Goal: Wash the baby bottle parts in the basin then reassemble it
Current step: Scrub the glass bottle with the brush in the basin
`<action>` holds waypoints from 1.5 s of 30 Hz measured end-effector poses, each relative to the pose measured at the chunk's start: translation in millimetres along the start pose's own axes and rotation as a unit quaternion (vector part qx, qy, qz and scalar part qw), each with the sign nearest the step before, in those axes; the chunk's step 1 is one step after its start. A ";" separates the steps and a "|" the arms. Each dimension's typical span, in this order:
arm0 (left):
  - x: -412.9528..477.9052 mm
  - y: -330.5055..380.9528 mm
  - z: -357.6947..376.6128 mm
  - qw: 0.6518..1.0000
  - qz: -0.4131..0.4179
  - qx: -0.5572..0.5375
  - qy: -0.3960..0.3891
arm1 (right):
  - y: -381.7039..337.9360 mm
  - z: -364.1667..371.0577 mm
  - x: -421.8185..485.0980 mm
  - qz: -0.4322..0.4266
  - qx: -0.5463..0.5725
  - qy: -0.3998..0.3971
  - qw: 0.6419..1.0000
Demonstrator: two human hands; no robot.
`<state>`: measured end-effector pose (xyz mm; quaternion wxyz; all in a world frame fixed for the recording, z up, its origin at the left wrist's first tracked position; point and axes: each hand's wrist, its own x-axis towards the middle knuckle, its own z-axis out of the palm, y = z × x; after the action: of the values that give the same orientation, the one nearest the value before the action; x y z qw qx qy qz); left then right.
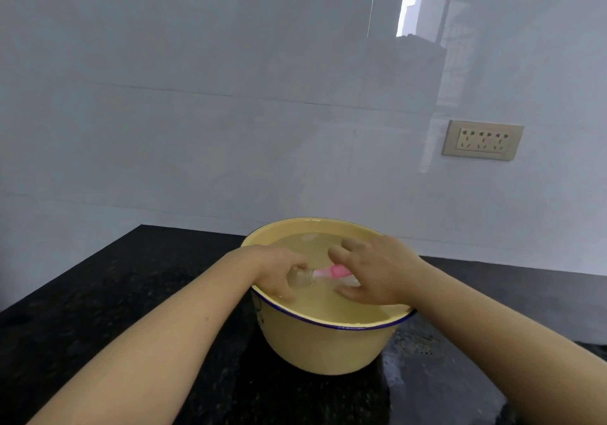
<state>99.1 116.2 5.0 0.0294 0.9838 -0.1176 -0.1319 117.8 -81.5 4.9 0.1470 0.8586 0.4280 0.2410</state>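
Basin: a yellow bowl-shaped basin with a dark blue rim stands on the black speckled counter, near the wall, and holds water nearly to the rim.
Baby bottle: the baby bottle lies at the water's surface in the near-left part of the basin, between the two hands.
Long axis: close to level, running left to right across the basin, with the right end a little farther from the camera.
Which way it points: the clear body is the left end and the pink part is towards the right. A pale piece shows just past the pink, under the right palm.
Left hand: the left hand reaches over the basin's left rim, its fingers curled round the clear body and dipping into the water.
Right hand: the right hand arches over the pink end, fingers spread and bent, thumb nearest the camera. Whether it grips that end cannot be told.
Counter: it looks wet and glossy to the right of the basin.
Wall: a pale glossy tiled wall carries a beige socket plate at the right.
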 end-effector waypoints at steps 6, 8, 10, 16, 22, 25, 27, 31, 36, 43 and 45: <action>0.0 -0.8 0.2 1.000 0.007 -0.009 0.014 | 8.1 3.1 -0.8 -0.041 -0.054 0.116 0.991; -0.1 -1.3 0.2 0.999 0.009 -0.023 0.024 | 7.8 8.3 -0.7 -0.036 -0.069 0.155 0.985; 0.0 -2.0 0.4 0.999 0.011 -0.034 0.034 | 8.9 8.3 -1.2 -0.026 -0.092 0.156 0.983; -1.0 -4.5 1.1 0.997 0.017 -0.046 0.054 | 9.0 3.4 -1.9 0.048 -0.058 0.087 0.993; -5.5 -1.7 0.0 0.998 0.017 -0.025 0.054 | 3.1 -2.8 -4.7 0.050 -0.031 -0.047 0.997; -7.6 0.2 -0.3 0.998 0.016 -0.006 0.055 | -4.8 -14.9 -5.3 0.050 0.003 -0.100 0.994; -8.3 0.7 0.5 0.998 0.020 -0.011 0.064 | -3.4 -23.1 -6.1 0.062 0.058 -0.146 0.986; -9.7 -2.2 0.0 0.995 0.031 -0.043 0.088 | 7.7 -41.8 -4.2 0.095 0.207 -0.207 0.951; -6.9 -4.7 1.4 0.990 0.045 -0.090 0.099 | 13.9 -44.0 -2.6 0.098 0.263 -0.131 0.951; -5.6 -7.2 3.0 0.986 0.048 -0.112 0.114 | 13.0 -33.6 0.1 0.100 0.193 -0.012 0.976; -5.7 -6.9 3.2 0.985 0.047 -0.115 0.119 | 11.8 -32.3 1.8 0.131 0.188 -0.032 0.973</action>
<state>94.5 124.2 2.8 0.1621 0.9760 -0.1435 -0.0249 109.1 -85.4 38.0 -0.0362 0.9268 0.3443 0.1459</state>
